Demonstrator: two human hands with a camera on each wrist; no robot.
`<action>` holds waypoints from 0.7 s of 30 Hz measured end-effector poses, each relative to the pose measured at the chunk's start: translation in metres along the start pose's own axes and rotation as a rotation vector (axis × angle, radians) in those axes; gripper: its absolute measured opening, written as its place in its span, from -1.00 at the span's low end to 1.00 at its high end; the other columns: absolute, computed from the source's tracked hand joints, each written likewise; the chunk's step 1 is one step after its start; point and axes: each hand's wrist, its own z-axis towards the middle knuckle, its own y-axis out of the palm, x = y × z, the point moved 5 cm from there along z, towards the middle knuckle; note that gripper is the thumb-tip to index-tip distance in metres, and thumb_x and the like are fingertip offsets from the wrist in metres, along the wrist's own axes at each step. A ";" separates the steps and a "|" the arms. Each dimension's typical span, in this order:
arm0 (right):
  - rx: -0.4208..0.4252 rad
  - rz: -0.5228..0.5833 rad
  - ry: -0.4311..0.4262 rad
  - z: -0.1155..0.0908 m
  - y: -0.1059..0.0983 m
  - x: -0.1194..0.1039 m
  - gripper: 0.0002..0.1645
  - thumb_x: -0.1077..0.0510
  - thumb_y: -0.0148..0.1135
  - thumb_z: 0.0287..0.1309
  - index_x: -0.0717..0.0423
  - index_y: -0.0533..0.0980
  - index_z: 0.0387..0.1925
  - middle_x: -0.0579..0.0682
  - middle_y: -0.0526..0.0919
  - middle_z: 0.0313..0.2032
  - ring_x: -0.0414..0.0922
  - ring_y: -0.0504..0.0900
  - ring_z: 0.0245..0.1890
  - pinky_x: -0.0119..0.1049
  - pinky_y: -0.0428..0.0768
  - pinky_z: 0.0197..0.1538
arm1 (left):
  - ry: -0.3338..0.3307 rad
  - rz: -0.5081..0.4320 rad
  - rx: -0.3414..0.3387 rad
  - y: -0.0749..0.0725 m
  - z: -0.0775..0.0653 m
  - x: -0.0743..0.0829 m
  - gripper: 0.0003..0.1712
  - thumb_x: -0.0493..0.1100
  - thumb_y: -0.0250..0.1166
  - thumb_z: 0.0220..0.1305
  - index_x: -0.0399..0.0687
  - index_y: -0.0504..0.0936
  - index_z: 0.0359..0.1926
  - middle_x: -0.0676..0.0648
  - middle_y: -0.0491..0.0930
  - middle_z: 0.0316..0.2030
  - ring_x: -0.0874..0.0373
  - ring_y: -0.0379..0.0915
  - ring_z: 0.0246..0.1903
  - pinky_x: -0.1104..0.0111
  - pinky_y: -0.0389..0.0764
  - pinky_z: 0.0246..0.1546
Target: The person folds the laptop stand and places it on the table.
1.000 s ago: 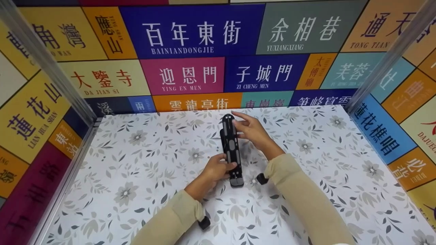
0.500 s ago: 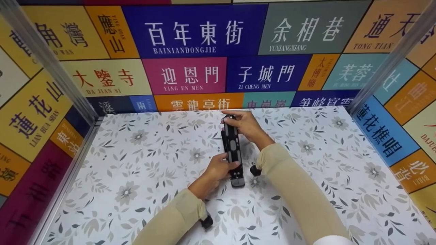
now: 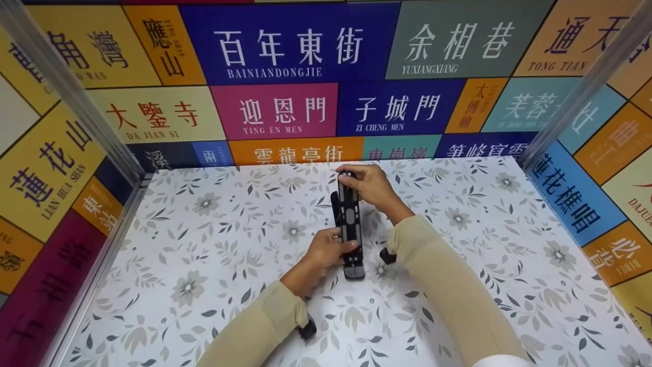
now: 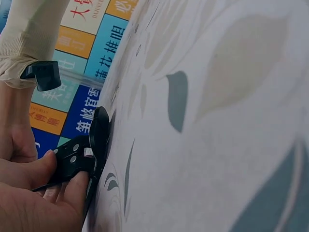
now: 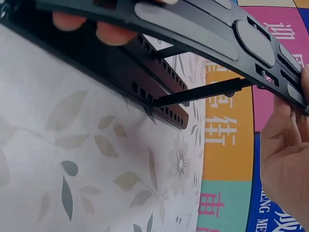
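A black folding laptop stand [image 3: 350,216] with grey pads lies lengthwise on the table, its hinge end nearest the person. My right hand [image 3: 376,187] pinches the far end of its upper plate, thumb on top. Near the hinge end, my left hand [image 3: 324,250] grips the stand from the left, thumb across the top. In the right wrist view the upper plate [image 5: 193,46] is raised at a slant above the slotted base [image 5: 161,104]. A support strut [image 5: 203,92] spans the two. The left wrist view shows the hinge [image 4: 72,157] between thumb and fingers.
A white tablecloth [image 3: 229,316] with grey leaves and flowers covers the table. Coloured sign panels [image 3: 285,112] stand behind it and at both sides. Clear upright corner strips [image 3: 570,97] rise at the back. Small black devices [image 3: 306,329] are strapped at both wrists.
My right hand has shifted from the stand's right side onto its far end, with the thumb now on top. The upper plate's far end sits slightly further right of the base. My left hand keeps its grip.
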 end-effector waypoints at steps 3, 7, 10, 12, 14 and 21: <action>0.039 -0.029 0.020 -0.003 -0.002 -0.003 -0.73 -0.05 0.37 0.30 -0.22 0.72 0.02 0.08 0.77 -0.24 -0.08 0.72 -0.42 -0.24 0.74 -0.42 | -0.008 0.038 -0.007 -0.002 0.000 0.002 -0.67 -0.36 0.40 0.24 -0.26 0.68 0.04 -0.24 0.77 -0.15 -0.03 0.76 -0.21 0.15 0.77 -0.15; 0.100 -0.086 0.033 -0.010 -0.004 -0.009 -0.76 -0.06 0.39 0.29 -0.29 0.73 -0.02 0.06 0.79 -0.26 -0.10 0.73 -0.44 -0.24 0.74 -0.45 | -0.016 0.102 -0.027 -0.008 -0.001 0.004 -0.72 -0.33 0.42 0.25 -0.23 0.72 0.00 -0.21 0.79 -0.19 0.02 0.76 -0.26 0.20 0.77 -0.20; 0.153 -0.126 0.043 -0.015 -0.005 -0.010 -0.78 -0.06 0.39 0.29 -0.33 0.74 -0.04 0.03 0.80 -0.31 -0.12 0.72 -0.47 -0.26 0.71 -0.49 | -0.019 0.140 -0.064 -0.012 -0.001 0.006 -0.76 -0.33 0.42 0.24 -0.23 0.74 -0.05 -0.17 0.79 -0.26 0.06 0.74 -0.32 0.25 0.76 -0.25; 0.191 -0.152 0.053 -0.018 -0.007 -0.010 -0.80 -0.07 0.39 0.28 -0.36 0.74 -0.07 0.01 0.80 -0.34 -0.13 0.70 -0.50 -0.26 0.69 -0.51 | -0.009 0.181 -0.097 -0.016 0.000 0.008 -0.78 -0.33 0.43 0.23 -0.24 0.75 -0.08 -0.12 0.79 -0.32 0.10 0.73 -0.34 0.27 0.76 -0.26; 0.227 -0.176 0.056 -0.023 -0.008 -0.009 -0.81 -0.08 0.38 0.29 -0.36 0.74 -0.08 -0.01 0.79 -0.34 -0.13 0.70 -0.49 -0.22 0.70 -0.51 | -0.007 0.217 -0.129 -0.019 0.000 0.011 -0.78 -0.34 0.44 0.22 -0.26 0.74 -0.09 -0.07 0.77 -0.38 0.13 0.72 -0.36 0.28 0.75 -0.27; 0.378 -0.337 -0.013 -0.040 -0.010 -0.015 -0.79 -0.09 0.37 0.30 -0.29 0.76 -0.06 -0.05 0.79 -0.44 -0.19 0.52 -0.70 -0.33 0.51 -0.62 | -0.003 0.353 -0.254 -0.036 0.003 0.020 -0.83 -0.34 0.45 0.20 -0.27 0.75 -0.16 0.05 0.72 -0.47 0.24 0.66 -0.44 0.38 0.71 -0.31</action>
